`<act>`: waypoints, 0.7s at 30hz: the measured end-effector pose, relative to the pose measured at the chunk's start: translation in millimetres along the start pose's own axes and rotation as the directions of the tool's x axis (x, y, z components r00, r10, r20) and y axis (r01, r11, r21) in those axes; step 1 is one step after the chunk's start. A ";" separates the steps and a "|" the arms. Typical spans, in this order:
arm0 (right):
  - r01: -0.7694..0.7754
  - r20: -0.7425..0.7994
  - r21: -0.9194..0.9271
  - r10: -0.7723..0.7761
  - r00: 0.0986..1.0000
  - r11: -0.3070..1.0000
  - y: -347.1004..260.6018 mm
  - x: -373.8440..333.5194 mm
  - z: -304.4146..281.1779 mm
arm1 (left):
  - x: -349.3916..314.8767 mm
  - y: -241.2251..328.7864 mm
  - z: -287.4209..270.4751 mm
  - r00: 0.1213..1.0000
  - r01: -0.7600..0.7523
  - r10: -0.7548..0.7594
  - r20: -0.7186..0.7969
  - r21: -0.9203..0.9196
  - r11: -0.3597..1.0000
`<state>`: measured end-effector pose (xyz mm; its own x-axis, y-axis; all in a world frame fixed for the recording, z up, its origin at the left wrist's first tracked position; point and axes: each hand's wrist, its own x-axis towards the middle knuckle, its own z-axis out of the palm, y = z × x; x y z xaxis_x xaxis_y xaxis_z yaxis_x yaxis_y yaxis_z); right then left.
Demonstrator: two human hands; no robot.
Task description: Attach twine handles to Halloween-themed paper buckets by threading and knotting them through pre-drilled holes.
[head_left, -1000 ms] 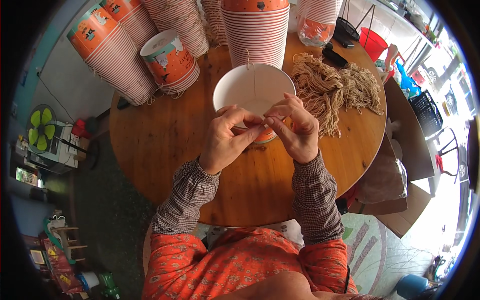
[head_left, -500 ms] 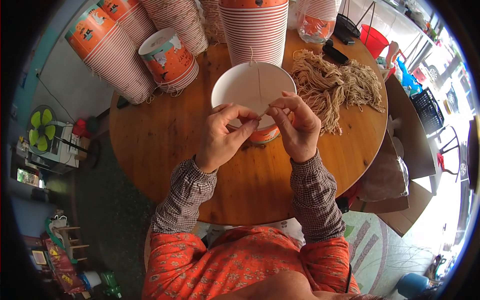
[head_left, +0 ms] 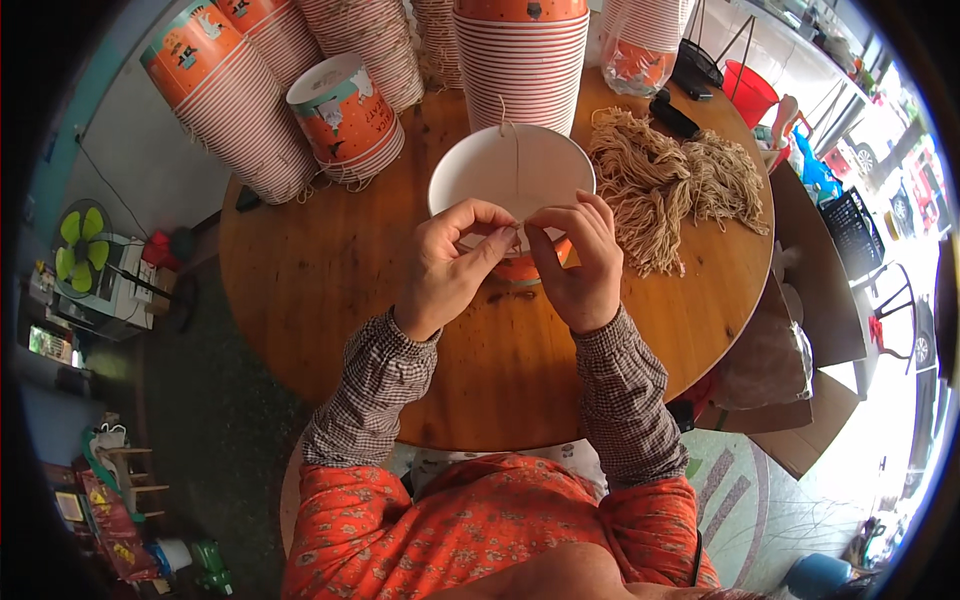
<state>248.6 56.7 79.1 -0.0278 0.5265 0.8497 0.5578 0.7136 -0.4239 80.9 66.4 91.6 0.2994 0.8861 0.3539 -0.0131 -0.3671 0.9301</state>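
Note:
A white-lined orange paper bucket (head_left: 500, 170) stands on the round wooden table (head_left: 330, 290) in front of me. A thin beige string (head_left: 516, 165) runs across its mouth from the far rim to my fingers. My left hand (head_left: 452, 265) and my right hand (head_left: 575, 262) meet at the near rim, both pinching the string end between thumb and forefinger. A heap of beige string pieces (head_left: 665, 180) lies just right of the bucket.
Tall stacks of orange-and-white paper buckets (head_left: 235, 95) line the table's far edge, one stack (head_left: 520, 55) right behind the open bucket and a short stack (head_left: 345, 115) to its left. A red pail (head_left: 750, 92), chairs and a green fan (head_left: 80, 240) surround the table.
Both hands have stayed at the bucket's near rim, their fingers shifting slightly on the string. The bucket has not moved.

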 end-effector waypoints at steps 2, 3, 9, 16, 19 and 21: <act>-0.024 0.004 -0.002 0.024 1.000 1.000 -0.2 -0.7 0.5 | -1.2 2.3 0.6 1.000 -0.024 0.024 0.004 0.058 0.998; -0.025 0.002 -0.005 0.025 1.000 1.000 0.0 -1.0 -0.4 | -0.2 1.3 0.7 1.000 -0.024 0.024 0.007 0.057 0.998; -0.103 -0.013 0.130 0.106 0.994 0.986 -0.7 0.2 -5.6 | -0.5 -0.5 0.3 0.999 -0.029 0.029 -0.016 0.031 0.999; -0.122 0.041 0.134 0.117 0.992 0.983 -0.7 0.8 -10.7 | -0.5 0.7 1.4 0.999 -0.029 0.030 -0.029 0.033 0.999; -0.082 0.107 0.127 0.069 0.992 0.989 -2.7 4.3 -11.4 | 0.3 -1.5 0.0 0.996 -0.053 0.056 -0.062 0.055 0.997; -0.037 0.122 0.100 0.025 0.992 0.994 -2.7 5.1 -10.5 | 0.6 -2.7 0.4 0.994 -0.073 0.079 -0.075 0.079 0.994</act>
<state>255.7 52.6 87.8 -0.1150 0.5968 0.7941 0.4728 0.7360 -0.4846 81.5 67.8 89.2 0.2246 0.8733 0.4323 0.0403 -0.4516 0.8913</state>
